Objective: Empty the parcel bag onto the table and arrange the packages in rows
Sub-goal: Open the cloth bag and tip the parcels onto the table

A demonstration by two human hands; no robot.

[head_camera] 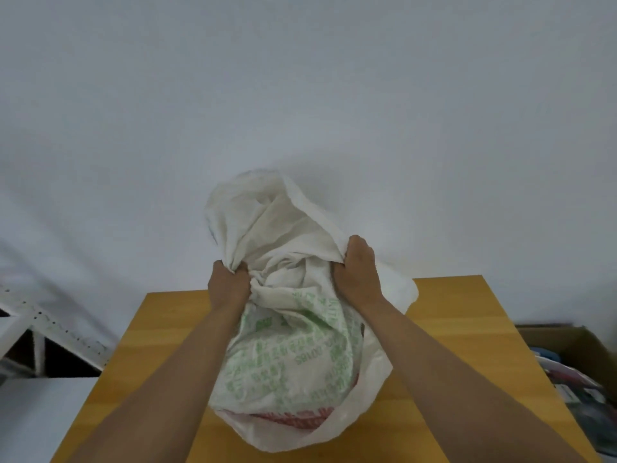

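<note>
Bag (293, 355) of thin white plastic with green print stands over the middle of the table (467, 329), held up and bulging; its lower, near end hangs open toward the 6 o'clock edge, and something red shows through there, probably a package still inside; I judge the emptying is only begun, because no package lies on the table where it shows, and the rows are not started at all.

Both hands grip the upper part of the bag, which rises past them toward 12 o'clock as a crumpled peak; the left hand (228, 287) is at 9 o'clock of the bag, fingers curled into a bunch of the plastic; the right hand (357, 272) is at 3 o'clock, fingers and thumb closed round another fold; both forearms reach forward from the bottom corners, nearly straight.

At 3 o'clock from the table, a cardboard box (574, 345) holds mixed things, too blurred to name; at 9 o'clock, white metal frame (36, 322).
</note>
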